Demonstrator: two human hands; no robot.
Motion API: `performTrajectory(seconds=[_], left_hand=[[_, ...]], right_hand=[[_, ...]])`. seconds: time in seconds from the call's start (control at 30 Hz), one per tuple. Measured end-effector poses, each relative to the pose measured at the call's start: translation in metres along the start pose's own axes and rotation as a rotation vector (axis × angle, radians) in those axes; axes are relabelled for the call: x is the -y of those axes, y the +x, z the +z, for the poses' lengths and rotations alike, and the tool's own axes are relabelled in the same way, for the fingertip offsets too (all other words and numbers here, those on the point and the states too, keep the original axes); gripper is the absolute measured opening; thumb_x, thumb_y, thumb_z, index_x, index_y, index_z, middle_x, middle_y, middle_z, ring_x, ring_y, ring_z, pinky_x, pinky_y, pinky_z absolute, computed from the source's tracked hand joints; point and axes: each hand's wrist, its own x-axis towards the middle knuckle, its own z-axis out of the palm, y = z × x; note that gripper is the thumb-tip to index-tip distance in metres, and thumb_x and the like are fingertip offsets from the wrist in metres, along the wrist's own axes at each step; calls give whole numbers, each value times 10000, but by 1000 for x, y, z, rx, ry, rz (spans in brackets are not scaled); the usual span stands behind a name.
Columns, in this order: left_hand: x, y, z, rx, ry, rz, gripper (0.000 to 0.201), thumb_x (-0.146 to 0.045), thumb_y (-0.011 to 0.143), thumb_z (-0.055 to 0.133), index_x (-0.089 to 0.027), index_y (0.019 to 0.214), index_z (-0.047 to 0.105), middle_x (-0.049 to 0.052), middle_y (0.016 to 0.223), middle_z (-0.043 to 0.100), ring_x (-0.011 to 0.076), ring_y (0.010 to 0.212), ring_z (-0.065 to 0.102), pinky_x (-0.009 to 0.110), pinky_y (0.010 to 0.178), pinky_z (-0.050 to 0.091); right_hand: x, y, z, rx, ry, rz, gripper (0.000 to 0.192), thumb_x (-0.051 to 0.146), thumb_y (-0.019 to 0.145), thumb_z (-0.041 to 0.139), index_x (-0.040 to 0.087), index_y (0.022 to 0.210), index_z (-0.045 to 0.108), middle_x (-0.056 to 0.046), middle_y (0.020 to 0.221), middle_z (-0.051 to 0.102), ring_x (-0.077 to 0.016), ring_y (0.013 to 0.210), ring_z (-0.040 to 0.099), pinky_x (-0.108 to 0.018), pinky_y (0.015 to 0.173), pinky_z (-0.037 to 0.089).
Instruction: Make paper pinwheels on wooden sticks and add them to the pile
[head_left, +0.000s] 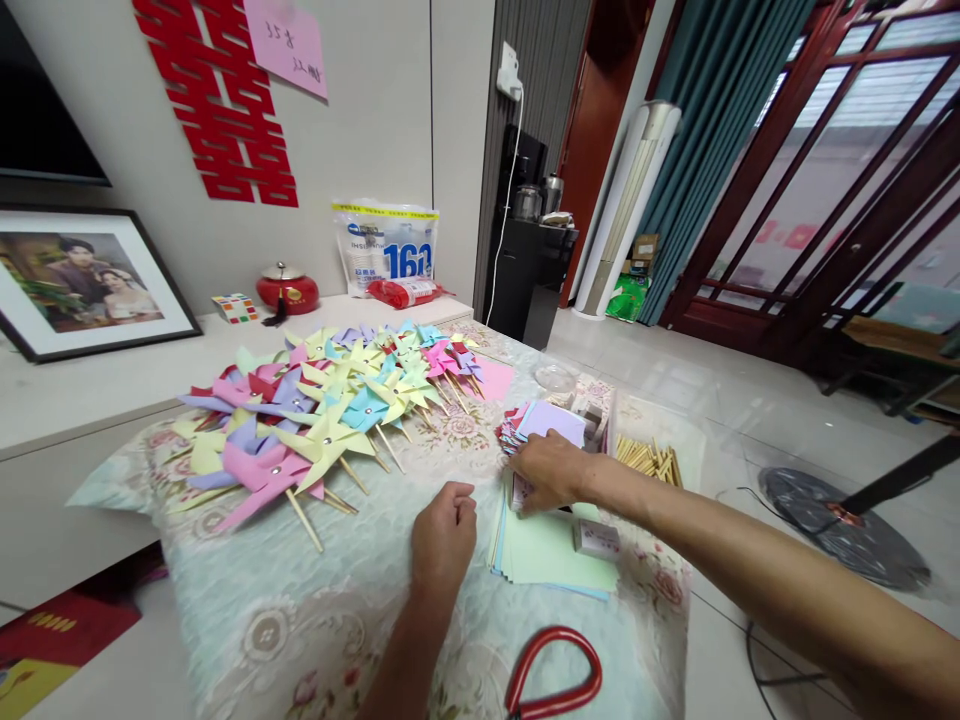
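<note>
the right hand [551, 470] lies palm down on a fanned stack of cut paper squares in purple and red [541, 420], fingers spread flat and pinching nothing that shows. the left hand [444, 535] rests as a loose, empty fist on the floral cloth-covered tabletop [300, 610], just left of the pale green paper sheets [551, 555]. a heap of pastel paper pinwheels on wooden sticks [330, 405] lies further left. to lift one square cleanly, slide a fingertip along the top edge and peel slowly, pressing the rest down.
</note>
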Motion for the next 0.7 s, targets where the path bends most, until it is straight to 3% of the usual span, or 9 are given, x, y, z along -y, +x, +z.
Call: performTrajectory(seconds=[0.07,0.17,0.3,0.43,0.7], left_hand=[[0,1,0,4,3,-6,222,-130,868,491,-190,992,665,60,939,774,185,816,729,268,715,502],[-2,1,-1,2,2,-12,226,-118,860,495,-192,990,666,55,938,774,188,833,729,274,728,504],[-2,1,-1,7,-2,-9,225,-115,863,491,-187,988,663,55,928,774,188,838,730,273,737,503],[-1,1,-1,8,-7,-8,225,-127,869,483,-180,992,664,63,921,774,192,824,732,273,724,505],[-2,0,-2,11,0,-7,237,-118,869,478,-171,1005,665,74,949,776,202,857,730,279,737,501]], right_hand=[[-4,-4,-5,-17,27,-22,467,517,736,748,155,1029,717,-165,1003,742,-344,1043,638,-388,840,427],[-25,-7,-14,-126,151,22,374,509,805,673,197,1008,715,-91,971,751,-250,897,670,-290,730,423],[-70,-2,-20,-277,180,267,270,293,880,570,175,1082,705,-93,1050,742,-221,931,664,-257,711,405],[-103,7,-8,-249,182,406,241,202,803,629,159,1014,736,-97,1047,748,-222,927,677,-247,677,407],[-97,15,11,-155,180,412,397,414,765,708,153,1064,734,-139,1085,741,-276,967,683,-269,686,434]])
